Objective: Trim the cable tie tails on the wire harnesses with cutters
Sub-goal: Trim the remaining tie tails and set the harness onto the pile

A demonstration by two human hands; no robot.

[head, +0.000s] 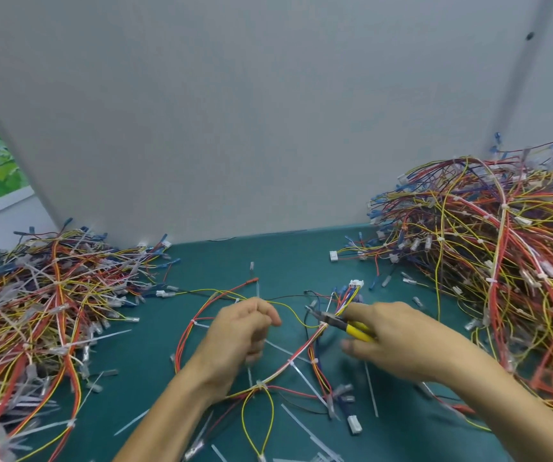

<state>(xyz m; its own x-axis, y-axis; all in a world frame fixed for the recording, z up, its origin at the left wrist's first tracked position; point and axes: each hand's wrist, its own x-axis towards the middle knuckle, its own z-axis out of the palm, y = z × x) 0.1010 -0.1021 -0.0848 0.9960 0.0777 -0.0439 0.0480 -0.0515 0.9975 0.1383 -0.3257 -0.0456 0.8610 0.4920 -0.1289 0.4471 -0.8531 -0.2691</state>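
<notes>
one white cable tie [323,325] sat on the red-and-yellow wire harness [276,373], its trunk diagonal between the hands, just beneath the yellow-handled cutters [338,322] gripped by the nearer right hand [398,338]; the left hand [242,331] pinched its wires.

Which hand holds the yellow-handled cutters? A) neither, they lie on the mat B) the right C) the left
B: the right hand grips the cutters by their yellow handles, while the left hand holds wires of the harness.
</notes>
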